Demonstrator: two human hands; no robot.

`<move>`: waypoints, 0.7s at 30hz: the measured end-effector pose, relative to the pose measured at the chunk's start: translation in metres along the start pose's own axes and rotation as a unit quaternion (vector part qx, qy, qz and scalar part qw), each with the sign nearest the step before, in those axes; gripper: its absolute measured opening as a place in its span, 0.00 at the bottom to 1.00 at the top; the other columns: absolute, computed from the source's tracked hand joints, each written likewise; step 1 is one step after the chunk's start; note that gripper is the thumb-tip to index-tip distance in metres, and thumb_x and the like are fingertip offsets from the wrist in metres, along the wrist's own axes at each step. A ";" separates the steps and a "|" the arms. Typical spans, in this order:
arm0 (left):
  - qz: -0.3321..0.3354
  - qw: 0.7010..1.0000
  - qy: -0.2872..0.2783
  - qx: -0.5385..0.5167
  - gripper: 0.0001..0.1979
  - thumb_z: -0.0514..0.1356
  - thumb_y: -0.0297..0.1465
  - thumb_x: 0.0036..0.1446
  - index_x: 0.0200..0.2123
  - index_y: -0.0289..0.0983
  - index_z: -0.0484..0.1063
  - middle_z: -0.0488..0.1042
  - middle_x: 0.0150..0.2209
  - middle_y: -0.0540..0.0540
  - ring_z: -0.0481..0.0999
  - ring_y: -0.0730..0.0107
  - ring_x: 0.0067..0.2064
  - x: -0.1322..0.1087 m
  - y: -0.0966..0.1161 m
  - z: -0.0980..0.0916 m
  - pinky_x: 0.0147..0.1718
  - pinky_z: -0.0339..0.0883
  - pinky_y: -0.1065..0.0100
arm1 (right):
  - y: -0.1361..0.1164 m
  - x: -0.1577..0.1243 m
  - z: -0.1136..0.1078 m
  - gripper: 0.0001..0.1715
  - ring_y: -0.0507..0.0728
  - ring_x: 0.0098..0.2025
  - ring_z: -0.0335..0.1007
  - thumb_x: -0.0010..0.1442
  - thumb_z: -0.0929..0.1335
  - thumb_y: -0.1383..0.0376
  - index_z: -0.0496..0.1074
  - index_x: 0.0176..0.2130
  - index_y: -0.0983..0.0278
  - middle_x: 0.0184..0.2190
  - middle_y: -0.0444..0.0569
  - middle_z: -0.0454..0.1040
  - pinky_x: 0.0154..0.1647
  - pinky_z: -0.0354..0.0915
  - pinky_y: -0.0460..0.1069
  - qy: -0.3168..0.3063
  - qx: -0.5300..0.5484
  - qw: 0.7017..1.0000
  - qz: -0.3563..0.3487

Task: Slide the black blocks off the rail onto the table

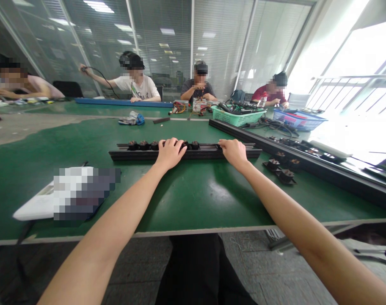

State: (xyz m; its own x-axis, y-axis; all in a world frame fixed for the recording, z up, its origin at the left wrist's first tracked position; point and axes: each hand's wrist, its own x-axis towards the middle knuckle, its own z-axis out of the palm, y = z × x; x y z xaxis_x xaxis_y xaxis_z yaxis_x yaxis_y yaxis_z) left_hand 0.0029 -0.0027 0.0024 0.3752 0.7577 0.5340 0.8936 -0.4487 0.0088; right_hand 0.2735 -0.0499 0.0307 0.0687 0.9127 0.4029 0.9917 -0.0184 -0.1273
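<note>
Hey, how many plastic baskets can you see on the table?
2. A mint-green basket filled with black cables stands on the far side, right of centre; a blue basket stands to its right. No others show.

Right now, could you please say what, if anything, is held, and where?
Cannot tell: left hand over the middle of the black rail, right hand over its right part.
</note>
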 end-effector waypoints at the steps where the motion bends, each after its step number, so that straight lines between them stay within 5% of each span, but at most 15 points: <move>1: 0.001 1.000 0.000 -0.001 0.22 0.47 0.43 0.74 0.61 0.43 0.73 0.74 0.57 0.37 0.70 0.47 0.60 0.000 0.000 0.000 0.63 0.52 0.45 | 0.000 0.000 0.000 0.22 0.63 0.54 0.79 0.71 0.63 0.65 0.80 0.57 0.54 0.52 0.52 0.83 0.54 0.71 0.55 0.001 0.001 1.000 0.000; 16: 0.002 1.000 0.004 0.004 0.23 0.47 0.43 0.74 0.61 0.41 0.73 0.74 0.57 0.36 0.71 0.47 0.59 0.000 0.000 0.000 0.62 0.53 0.45 | 0.001 -0.002 0.003 0.23 0.63 0.54 0.79 0.72 0.62 0.67 0.80 0.57 0.55 0.59 0.50 0.79 0.55 0.72 0.56 0.004 0.013 1.000 -0.010; 21: 0.005 1.000 0.004 0.002 0.23 0.47 0.43 0.74 0.61 0.41 0.73 0.74 0.57 0.36 0.71 0.47 0.59 -0.001 -0.001 0.001 0.62 0.53 0.45 | 0.003 -0.002 0.008 0.24 0.61 0.61 0.74 0.71 0.60 0.70 0.82 0.53 0.57 0.65 0.48 0.74 0.59 0.70 0.55 0.018 0.033 0.998 -0.059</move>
State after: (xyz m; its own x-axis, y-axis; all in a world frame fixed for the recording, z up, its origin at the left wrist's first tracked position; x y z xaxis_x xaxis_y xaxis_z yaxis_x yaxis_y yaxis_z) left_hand 0.0022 -0.0024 0.0015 0.3815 0.7500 0.5404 0.8914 -0.4533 -0.0001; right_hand 0.2759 -0.0488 0.0226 -0.0434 0.8916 0.4508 0.9840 0.1163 -0.1353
